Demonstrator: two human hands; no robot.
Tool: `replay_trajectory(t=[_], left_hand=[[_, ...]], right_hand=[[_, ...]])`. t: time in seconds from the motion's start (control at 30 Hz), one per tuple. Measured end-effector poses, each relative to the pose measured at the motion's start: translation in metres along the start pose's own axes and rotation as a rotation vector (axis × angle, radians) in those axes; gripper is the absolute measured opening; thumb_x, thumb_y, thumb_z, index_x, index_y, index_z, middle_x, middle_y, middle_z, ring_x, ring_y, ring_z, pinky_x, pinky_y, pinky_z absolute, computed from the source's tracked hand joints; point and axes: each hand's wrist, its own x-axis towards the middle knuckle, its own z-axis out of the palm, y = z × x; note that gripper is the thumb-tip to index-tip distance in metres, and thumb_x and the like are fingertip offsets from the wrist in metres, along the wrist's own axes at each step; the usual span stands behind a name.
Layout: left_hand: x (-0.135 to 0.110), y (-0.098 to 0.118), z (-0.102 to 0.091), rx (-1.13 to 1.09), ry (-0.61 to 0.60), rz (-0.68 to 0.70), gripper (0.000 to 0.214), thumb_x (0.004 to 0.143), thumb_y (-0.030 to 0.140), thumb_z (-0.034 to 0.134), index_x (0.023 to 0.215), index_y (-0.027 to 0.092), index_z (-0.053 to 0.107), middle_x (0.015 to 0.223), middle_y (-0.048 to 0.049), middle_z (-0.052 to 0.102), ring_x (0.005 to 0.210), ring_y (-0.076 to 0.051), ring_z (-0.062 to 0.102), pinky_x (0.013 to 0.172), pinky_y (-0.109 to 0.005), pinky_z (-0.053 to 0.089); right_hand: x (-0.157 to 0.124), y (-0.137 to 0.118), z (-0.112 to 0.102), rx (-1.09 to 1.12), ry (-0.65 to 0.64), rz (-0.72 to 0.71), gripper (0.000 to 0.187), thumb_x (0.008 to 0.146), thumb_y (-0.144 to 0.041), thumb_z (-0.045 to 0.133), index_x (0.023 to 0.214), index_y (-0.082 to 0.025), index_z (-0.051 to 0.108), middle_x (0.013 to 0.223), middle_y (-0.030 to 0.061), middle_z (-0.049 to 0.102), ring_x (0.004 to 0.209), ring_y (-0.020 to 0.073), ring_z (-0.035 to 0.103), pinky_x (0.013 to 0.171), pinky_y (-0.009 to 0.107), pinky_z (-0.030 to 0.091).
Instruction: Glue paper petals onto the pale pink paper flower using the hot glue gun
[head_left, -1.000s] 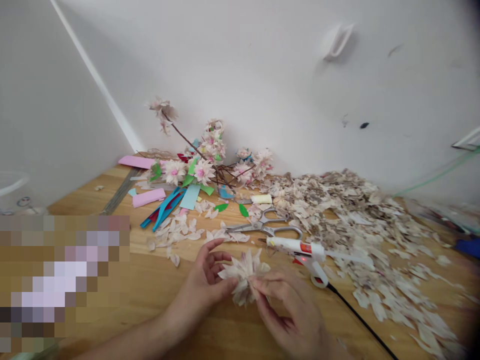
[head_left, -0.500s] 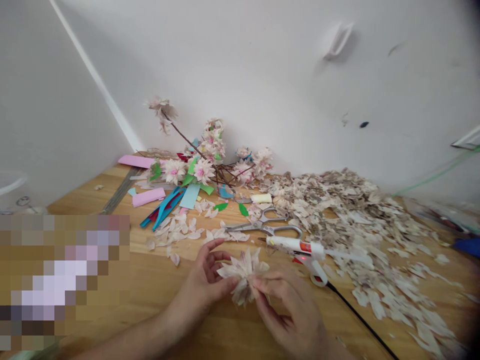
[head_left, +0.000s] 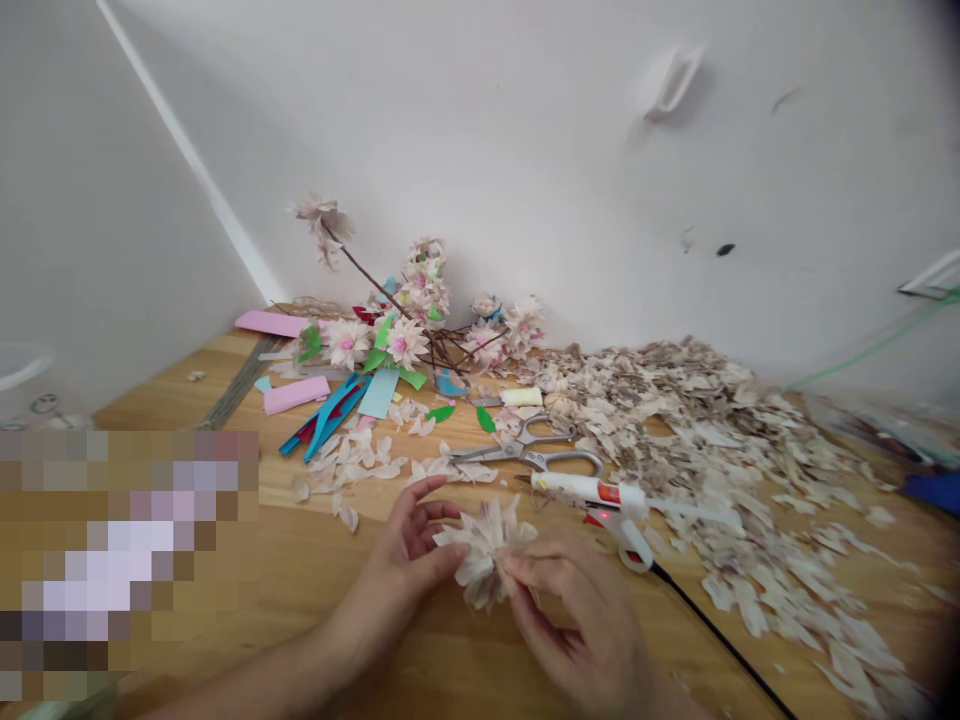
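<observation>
A handmade flower [head_left: 484,555] of pale, dried-looking petals is held above the wooden table. My right hand [head_left: 574,610] pinches it at the centre between thumb and fingers; whatever the fingertips cover there is hidden. On the flower's left side my left hand [head_left: 409,555] is cupped, fingers loosely curled and apart, its thumb by the outer petals. A white glue gun [head_left: 589,495] with a lit red light lies just beyond my right hand, its black cord running toward me. Grey scissors [head_left: 532,455] lie open behind the flower.
Loose dried petals [head_left: 675,420] are heaped across the right side, with more petals [head_left: 360,455] at centre left. Finished flowers on a branch [head_left: 375,280] rest by the wall. Blue strips [head_left: 330,415] and pink paper [head_left: 296,395] lie at left. A blurred patch hides the lower left.
My left thumb has drawn back slightly from the petals to the left. The right hand keeps its pinch on the flower, which has barely shifted.
</observation>
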Motion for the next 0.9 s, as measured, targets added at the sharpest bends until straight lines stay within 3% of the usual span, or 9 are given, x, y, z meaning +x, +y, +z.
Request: replay_trajectory(t=[0.57, 0.7, 0.9], left_hand=[[-0.003, 0.006, 0.004, 0.065, 0.035, -0.010, 0.062, 0.057, 0.022, 0.079, 0.111, 0.023, 0.048, 0.093, -0.0032, 0.057, 0.083, -0.018, 0.057, 0.073, -0.031, 0.045], [0.002, 0.013, 0.001, 0.135, 0.082, 0.121, 0.053, 0.060, 0.023, 0.076, 0.106, 0.022, 0.051, 0.093, -0.0033, 0.056, 0.086, -0.018, 0.057, 0.076, -0.032, 0.047], [0.024, 0.043, -0.017, 0.215, 0.327, 0.379, 0.041, 0.061, 0.028, 0.077, 0.095, 0.021, 0.056, 0.088, 0.0006, 0.057, 0.076, -0.013, 0.057, 0.067, -0.026, 0.050]], right_hand=[[-0.002, 0.003, 0.002, -0.026, -0.019, 0.015, 0.021, 0.078, 0.000, 0.051, 0.084, -0.020, 0.055, 0.067, 0.0015, 0.063, 0.060, 0.0147, 0.060, 0.055, 0.026, 0.048], [-0.004, 0.008, 0.002, -0.098, -0.049, 0.094, 0.015, 0.079, -0.005, 0.051, 0.076, -0.020, 0.053, 0.063, 0.0003, 0.057, 0.057, 0.0143, 0.055, 0.051, 0.025, 0.044], [-0.010, 0.013, 0.007, -0.092, -0.141, 0.228, 0.013, 0.083, -0.010, 0.050, 0.077, -0.020, 0.055, 0.063, -0.0018, 0.055, 0.054, 0.0123, 0.052, 0.050, 0.023, 0.041]])
